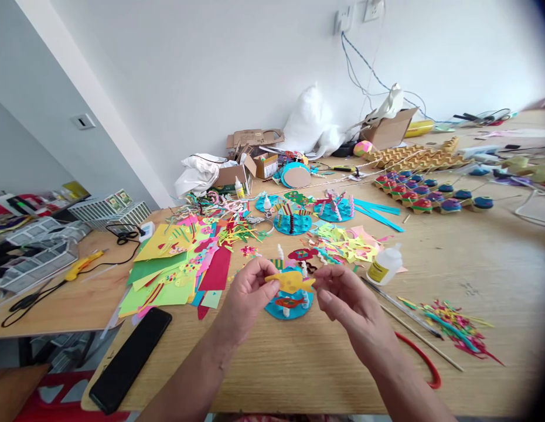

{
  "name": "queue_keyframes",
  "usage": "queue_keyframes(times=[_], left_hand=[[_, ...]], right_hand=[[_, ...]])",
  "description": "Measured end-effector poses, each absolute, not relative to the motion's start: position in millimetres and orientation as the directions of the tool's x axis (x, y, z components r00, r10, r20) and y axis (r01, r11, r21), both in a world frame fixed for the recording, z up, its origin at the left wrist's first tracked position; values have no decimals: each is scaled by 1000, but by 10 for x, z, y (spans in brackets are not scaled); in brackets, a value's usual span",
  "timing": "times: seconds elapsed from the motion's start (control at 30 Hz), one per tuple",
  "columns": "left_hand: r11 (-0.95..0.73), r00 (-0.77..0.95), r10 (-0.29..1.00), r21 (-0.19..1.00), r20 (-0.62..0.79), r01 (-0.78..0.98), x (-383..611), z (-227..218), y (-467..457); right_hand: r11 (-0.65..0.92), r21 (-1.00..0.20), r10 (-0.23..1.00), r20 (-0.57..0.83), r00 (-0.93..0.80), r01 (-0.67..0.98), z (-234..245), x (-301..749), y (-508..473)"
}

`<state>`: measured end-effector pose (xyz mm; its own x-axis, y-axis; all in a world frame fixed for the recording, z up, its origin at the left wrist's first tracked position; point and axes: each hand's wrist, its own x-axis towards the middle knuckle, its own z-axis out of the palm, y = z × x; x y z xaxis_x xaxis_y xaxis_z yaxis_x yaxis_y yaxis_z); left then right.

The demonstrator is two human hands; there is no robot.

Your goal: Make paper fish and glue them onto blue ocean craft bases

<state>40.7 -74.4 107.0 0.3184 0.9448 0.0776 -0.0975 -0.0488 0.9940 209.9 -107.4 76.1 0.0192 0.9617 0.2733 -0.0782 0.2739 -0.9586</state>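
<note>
A yellow paper fish (288, 282) with darker spots is held up in front of me. My left hand (250, 290) pinches its left end between thumb and fingers. At the tail, on the right, the curled fingertips of my right hand (349, 302) close on the paper. Behind and just below the fish is a round blue base (290, 312) with white upright pieces, partly hidden by the fish and my hands. A red-orange paper fish (290, 302) sits on that base, and a dark red paper piece (303, 254) shows behind it.
Coloured paper sheets (167, 264) and a black phone (130, 358) lie to the left. A glue bottle (384, 265), a thin wooden stick (422, 337), red scissor-like handle (424, 360) and paper scraps (461, 328) lie right. Further back stand decorated blue bases (292, 224) and painted egg trays (431, 190).
</note>
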Motion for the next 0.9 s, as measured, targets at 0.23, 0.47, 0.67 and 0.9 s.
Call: queue_keyframes(times=[0.23, 0.47, 0.67, 0.9], left_hand=[[-440, 404, 843, 887, 354, 140, 413, 1094, -791], [-791, 401, 610, 556, 683, 255, 301, 984, -876], [-656, 336, 733, 746, 592, 118, 304, 842, -845], [-488, 378, 801, 872, 465, -38, 271, 760, -914]], right_hand=[[508, -761, 838, 544, -29, 404, 772, 2091, -1082], [660, -287, 493, 863, -111, 694, 723, 2163, -1236], [645, -493, 605, 796, 2, 584, 709, 2090, -1249], [532, -786, 829, 559, -6, 315, 645, 1849, -1290]])
